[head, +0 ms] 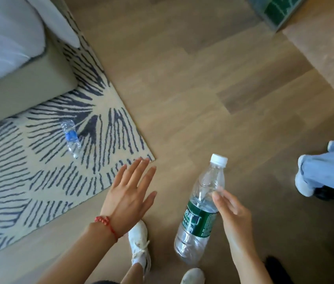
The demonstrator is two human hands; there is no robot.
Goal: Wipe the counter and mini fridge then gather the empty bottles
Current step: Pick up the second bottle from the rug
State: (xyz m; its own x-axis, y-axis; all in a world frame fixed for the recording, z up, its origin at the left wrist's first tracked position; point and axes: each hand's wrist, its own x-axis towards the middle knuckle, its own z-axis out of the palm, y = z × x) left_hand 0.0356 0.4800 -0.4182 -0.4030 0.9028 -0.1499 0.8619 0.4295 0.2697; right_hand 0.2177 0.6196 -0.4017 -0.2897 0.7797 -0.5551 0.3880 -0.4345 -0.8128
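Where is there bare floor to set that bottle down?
The wood floor between the patterned rug and the tan block is bare. Near the white shoes it is crowded, and a blue-labelled bottle lies on the rug by the bed.

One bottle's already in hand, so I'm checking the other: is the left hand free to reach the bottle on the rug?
Probably yes: the left hand is open and empty, with only bare rug before the bottle.

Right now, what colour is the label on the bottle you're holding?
Dark green with white print, on the clear bottle that the right hand holds; the head view shows it.
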